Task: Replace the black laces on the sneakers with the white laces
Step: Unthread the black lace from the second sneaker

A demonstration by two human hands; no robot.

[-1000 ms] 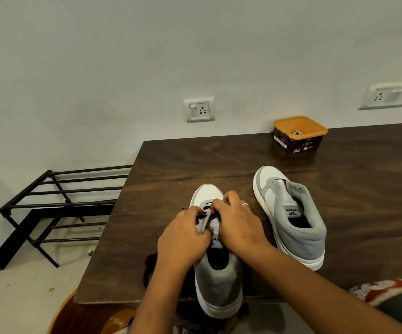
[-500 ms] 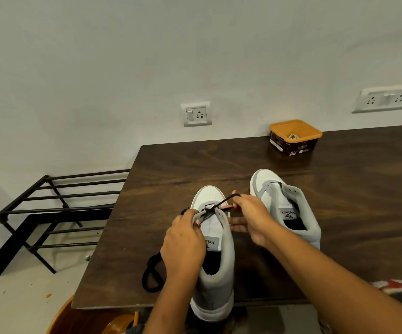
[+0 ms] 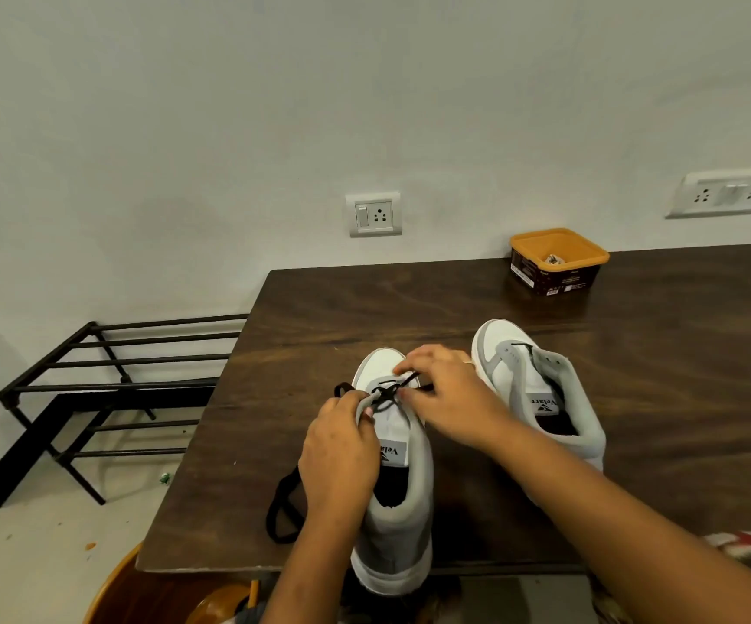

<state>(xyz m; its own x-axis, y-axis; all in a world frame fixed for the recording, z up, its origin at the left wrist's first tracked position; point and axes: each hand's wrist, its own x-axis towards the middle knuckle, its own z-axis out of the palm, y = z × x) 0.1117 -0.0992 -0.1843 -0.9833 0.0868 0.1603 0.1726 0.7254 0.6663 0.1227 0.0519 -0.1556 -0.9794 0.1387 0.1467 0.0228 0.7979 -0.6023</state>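
Two grey-and-white sneakers stand on the dark wooden table, toes pointing away from me. The near sneaker has a black lace crossing its lowest eyelets near the toe, and more of that lace lies looped at its left. My left hand grips the sneaker's left eyelet flap. My right hand pinches the black lace over the toe end. The far sneaker, at the right, has no lace in its visible eyelets. No white laces can be seen.
An orange-rimmed brown tub sits at the table's back edge. A black metal rack stands on the floor to the left. An orange stool is below the table's front-left corner. Wall sockets are behind.
My right hand pulled the black lace out to the right half a second ago, then came back over the toe of the near sneaker. My left hand stays on the flap.
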